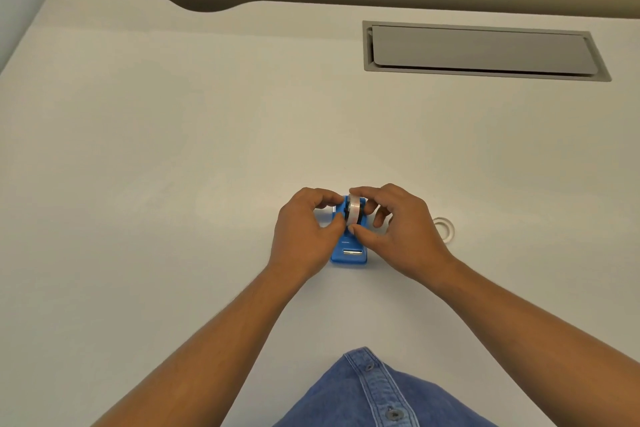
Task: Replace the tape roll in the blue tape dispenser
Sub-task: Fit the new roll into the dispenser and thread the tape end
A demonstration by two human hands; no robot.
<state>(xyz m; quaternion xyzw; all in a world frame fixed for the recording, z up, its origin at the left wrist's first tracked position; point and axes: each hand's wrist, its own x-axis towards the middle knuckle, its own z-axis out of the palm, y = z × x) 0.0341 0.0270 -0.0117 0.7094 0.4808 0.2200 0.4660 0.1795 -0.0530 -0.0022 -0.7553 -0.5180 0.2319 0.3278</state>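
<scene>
Here the right hand (pixel 398 232) pinches the tape roll (pixel 354 213) by its rim; light, stiff, slick. The left hand (pixel 304 236) clasps the blue dispenser (pixel 348 255).

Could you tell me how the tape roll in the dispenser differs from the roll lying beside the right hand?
The tape roll stands on edge in the blue dispenser, pinched by both hands; the loose roll lies flat on the desk, untouched. The seated roll carries a dark hub, the loose one shows none. Both look clear or whitish.
</scene>
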